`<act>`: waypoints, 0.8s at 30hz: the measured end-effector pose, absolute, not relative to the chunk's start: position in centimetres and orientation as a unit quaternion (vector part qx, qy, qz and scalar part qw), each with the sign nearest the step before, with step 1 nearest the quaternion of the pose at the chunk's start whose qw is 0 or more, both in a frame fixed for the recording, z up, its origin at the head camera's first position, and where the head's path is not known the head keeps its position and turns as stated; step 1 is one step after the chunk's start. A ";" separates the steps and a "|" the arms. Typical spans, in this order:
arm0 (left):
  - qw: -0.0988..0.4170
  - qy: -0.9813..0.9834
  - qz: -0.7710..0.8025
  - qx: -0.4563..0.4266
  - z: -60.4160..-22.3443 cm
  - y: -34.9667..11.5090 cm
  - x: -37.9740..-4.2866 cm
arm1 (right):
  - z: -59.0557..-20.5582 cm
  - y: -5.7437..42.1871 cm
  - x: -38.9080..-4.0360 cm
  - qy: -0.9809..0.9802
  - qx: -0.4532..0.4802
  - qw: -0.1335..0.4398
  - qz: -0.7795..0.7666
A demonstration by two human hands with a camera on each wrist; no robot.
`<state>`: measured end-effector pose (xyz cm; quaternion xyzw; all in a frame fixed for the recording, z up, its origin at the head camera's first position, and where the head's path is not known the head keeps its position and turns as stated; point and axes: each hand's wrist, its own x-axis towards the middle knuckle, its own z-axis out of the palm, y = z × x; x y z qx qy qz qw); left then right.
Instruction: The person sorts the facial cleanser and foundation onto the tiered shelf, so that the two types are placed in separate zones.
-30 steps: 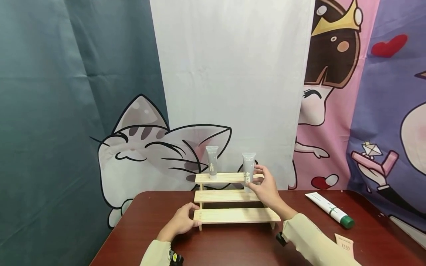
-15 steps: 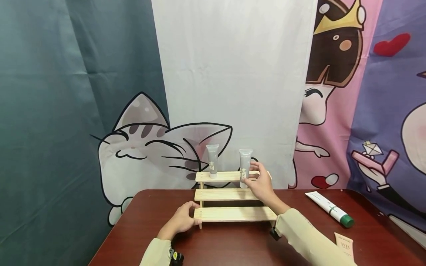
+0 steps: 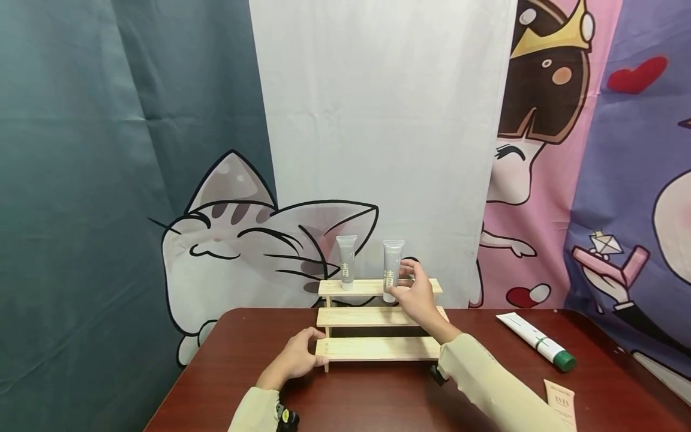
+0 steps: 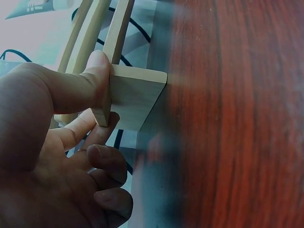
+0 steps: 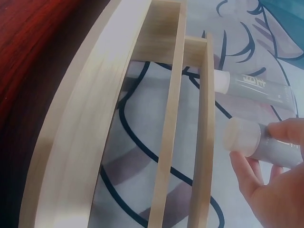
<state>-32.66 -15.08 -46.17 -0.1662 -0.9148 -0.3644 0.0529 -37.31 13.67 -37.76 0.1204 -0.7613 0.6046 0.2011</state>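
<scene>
A three-step wooden shelf (image 3: pixel 378 348) stands on the table. My left hand (image 3: pixel 296 357) pinches the left end of its lowest board, thumb on top and fingers beneath, as the left wrist view shows. On the top step, toward the left, a grey squeeze tube (image 3: pixel 346 264) stands upright on its white cap. My right hand (image 3: pixel 418 295) grips a second grey squeeze tube (image 3: pixel 392 267) low down, thumb in front and fingers behind. This tube is upright, cap down, just right of the first one. In the right wrist view its white cap (image 5: pixel 241 135) is beside the top board.
To the right on the dark red table (image 3: pixel 372 402) lies a white tube with a green cap (image 3: pixel 534 339). Nearer the front is a small pinkish tube (image 3: pixel 561 403) marked BB. A cartoon-printed curtain (image 3: pixel 378 150) hangs behind the shelf.
My right hand has carried its grey tube left and slightly up, closer to the standing one. My left hand keeps its hold on the shelf's end.
</scene>
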 end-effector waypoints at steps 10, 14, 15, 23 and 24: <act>0.052 -0.914 -0.368 -0.165 -46.0 -15.0 -32.6 | -37.7 12.8 -38.2 -0.760 0.123 0.211 0.602; 0.054 -0.914 -0.366 -0.165 -45.9 -15.1 -32.6 | -37.5 12.2 -38.7 -0.761 0.123 0.213 0.600; 0.054 -0.914 -0.365 -0.166 -45.9 -15.1 -32.6 | -37.4 12.0 -38.8 -0.763 0.121 0.213 0.599; 0.049 -0.914 -0.367 -0.164 -46.0 -15.0 -32.6 | -37.2 11.0 -39.6 -0.760 0.113 0.204 0.607; 0.048 -0.915 -0.367 -0.164 -46.0 -15.0 -32.6 | -37.1 10.9 -39.7 -0.761 0.113 0.204 0.605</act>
